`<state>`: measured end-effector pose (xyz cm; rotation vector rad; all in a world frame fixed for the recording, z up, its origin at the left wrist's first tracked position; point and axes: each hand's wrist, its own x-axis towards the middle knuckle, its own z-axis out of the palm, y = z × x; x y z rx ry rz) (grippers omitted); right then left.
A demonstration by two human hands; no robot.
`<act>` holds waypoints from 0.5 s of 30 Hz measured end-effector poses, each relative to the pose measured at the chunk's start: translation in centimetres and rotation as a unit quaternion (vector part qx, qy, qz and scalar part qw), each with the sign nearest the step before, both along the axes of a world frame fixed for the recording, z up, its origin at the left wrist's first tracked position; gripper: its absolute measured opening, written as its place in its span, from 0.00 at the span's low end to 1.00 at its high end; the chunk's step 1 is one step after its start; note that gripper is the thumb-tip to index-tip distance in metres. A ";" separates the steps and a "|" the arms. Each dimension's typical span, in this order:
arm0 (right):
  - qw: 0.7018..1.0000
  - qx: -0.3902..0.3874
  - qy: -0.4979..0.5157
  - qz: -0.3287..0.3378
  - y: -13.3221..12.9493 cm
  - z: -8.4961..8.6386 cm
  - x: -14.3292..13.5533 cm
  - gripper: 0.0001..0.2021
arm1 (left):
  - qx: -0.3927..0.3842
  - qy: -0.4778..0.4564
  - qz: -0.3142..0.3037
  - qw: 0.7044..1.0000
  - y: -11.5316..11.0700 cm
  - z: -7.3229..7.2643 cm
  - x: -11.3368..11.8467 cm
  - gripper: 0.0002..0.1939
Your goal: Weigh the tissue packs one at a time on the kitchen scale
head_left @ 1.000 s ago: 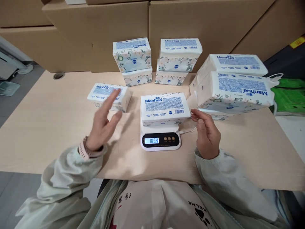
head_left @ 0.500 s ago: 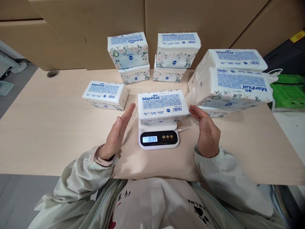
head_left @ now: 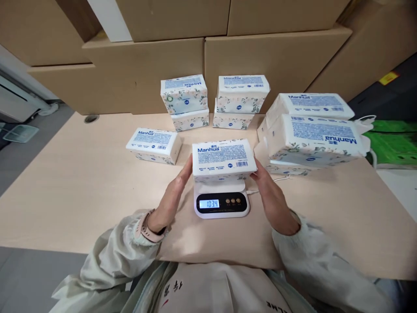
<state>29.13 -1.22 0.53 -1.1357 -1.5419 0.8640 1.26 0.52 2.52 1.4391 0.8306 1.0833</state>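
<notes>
A white tissue pack (head_left: 224,158) with blue print and "Manhua" on top sits on a white digital scale (head_left: 221,211), whose lit display reads 103.4. My left hand (head_left: 172,191) has its straight fingers up against the pack's left side, the thumb along the near edge of the hand. At the opposite end, my right hand (head_left: 270,193) presses the pack's right side, its fingertips partly hidden by the corner. Between them, both palms face inward and clasp the pack. The scale's weighing plate is mostly covered by it.
One tissue pack (head_left: 153,145) lies to the left. Two stacks of packs, a left stack (head_left: 187,102) and a right stack (head_left: 241,102), stand at the back before cardboard boxes (head_left: 146,74). A larger pile (head_left: 316,134) is at right. A white cable (head_left: 276,179) leaves the scale.
Both hands have moved inward from beside the pack to contact with its sides. The view has tilted up, showing more boxes. The display reading is the same.
</notes>
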 end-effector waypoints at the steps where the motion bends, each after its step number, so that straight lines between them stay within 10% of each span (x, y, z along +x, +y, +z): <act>1: 1.000 0.002 0.000 0.021 -0.3 0.5 -0.5 0.28 | 0.007 -0.001 0.011 1.000 -0.3 0.5 0.0 0.33; 9: 0.956 -0.115 0.031 0.267 -1.9 4.8 -7.6 0.37 | 0.049 -0.058 0.319 0.945 -5.4 2.2 -4.0 0.27; 15: 0.924 -0.203 0.028 0.322 3.2 4.4 -14.1 0.38 | -0.039 -0.047 0.384 0.921 -2.3 -0.4 -8.0 0.25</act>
